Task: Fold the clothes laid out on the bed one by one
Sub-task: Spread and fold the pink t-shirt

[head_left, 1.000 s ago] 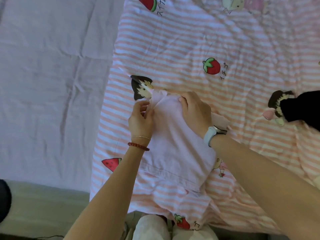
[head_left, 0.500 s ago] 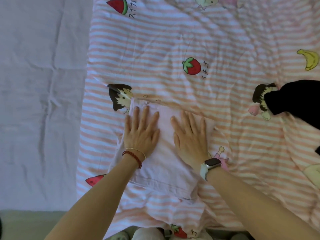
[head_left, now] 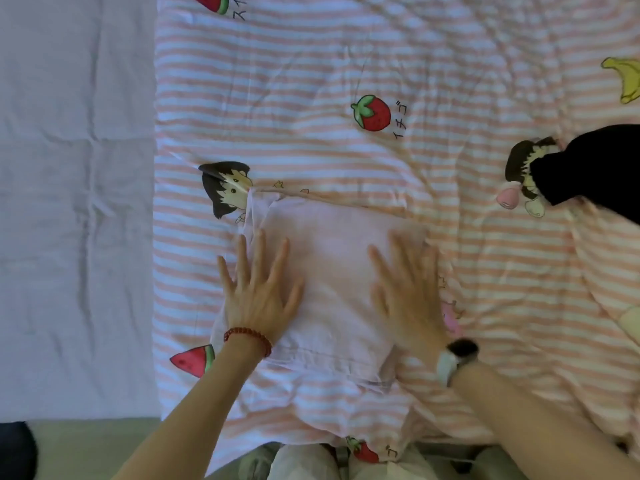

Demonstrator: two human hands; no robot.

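Observation:
A pale pink folded garment (head_left: 332,271) lies flat on the striped quilt (head_left: 346,64) near the bed's front edge. My left hand (head_left: 258,289) rests palm down on the garment's left side, fingers straight and spread. Over the garment's right edge my right hand (head_left: 410,289) lies flat too, blurred by motion, with a watch on its wrist. A black garment (head_left: 595,168) lies on the quilt at the far right, partly cut off by the frame.
The quilt is pink-and-white striped with fruit and cartoon prints. A plain lilac sheet (head_left: 69,202) covers the bed to the left. The bed's front edge and my legs (head_left: 311,462) show at the bottom.
A second ago both hands pinched the garment's top edge. They then flattened onto it, and now they have slid apart toward its left and right sides.

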